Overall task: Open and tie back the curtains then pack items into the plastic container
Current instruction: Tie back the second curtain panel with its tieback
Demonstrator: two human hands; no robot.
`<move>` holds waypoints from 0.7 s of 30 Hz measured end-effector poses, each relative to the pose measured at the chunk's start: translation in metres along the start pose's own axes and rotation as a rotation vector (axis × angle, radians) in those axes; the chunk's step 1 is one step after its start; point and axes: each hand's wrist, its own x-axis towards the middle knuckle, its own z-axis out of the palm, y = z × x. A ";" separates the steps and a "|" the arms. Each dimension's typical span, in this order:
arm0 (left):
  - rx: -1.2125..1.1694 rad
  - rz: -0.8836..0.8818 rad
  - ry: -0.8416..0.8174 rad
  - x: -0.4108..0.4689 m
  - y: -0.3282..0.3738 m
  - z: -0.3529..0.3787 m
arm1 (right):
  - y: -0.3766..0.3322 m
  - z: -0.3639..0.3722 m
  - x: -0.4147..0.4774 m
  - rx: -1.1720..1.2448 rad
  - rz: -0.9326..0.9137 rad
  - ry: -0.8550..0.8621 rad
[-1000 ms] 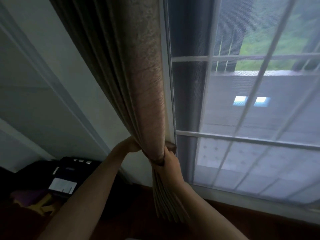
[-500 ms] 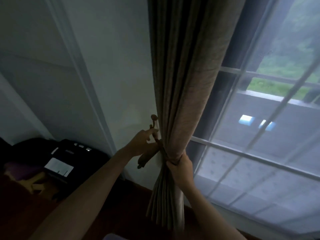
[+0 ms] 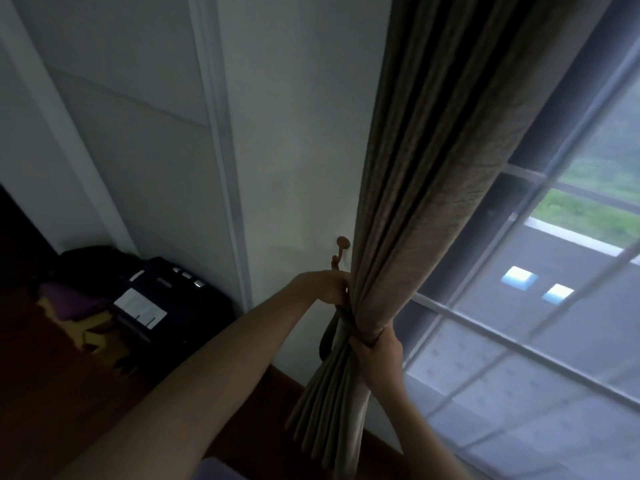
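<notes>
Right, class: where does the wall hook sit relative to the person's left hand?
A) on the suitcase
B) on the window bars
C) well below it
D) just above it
D: the wall hook sits just above the left hand, which grips the tieback beside the curtain.

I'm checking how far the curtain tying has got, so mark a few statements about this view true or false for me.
1. The right hand grips the gathered curtain. True.
2. The left hand holds the tieback just below the wall hook. True.
3. The curtain covers the whole window. False: it is bunched at the left edge of the window, whose panes are uncovered.
4. The black case lies right of the curtain. False: the black case lies on the floor to its left.
</notes>
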 end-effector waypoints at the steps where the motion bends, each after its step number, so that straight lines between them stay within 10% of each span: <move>1: 0.045 -0.005 -0.002 -0.002 0.003 -0.001 | 0.000 -0.001 0.000 -0.004 0.003 -0.011; 14: 0.368 0.205 0.693 -0.032 0.005 0.021 | -0.007 0.006 -0.004 0.027 0.036 0.060; 21: 0.285 0.212 0.754 -0.043 -0.012 0.048 | -0.001 0.012 -0.008 0.024 0.054 0.049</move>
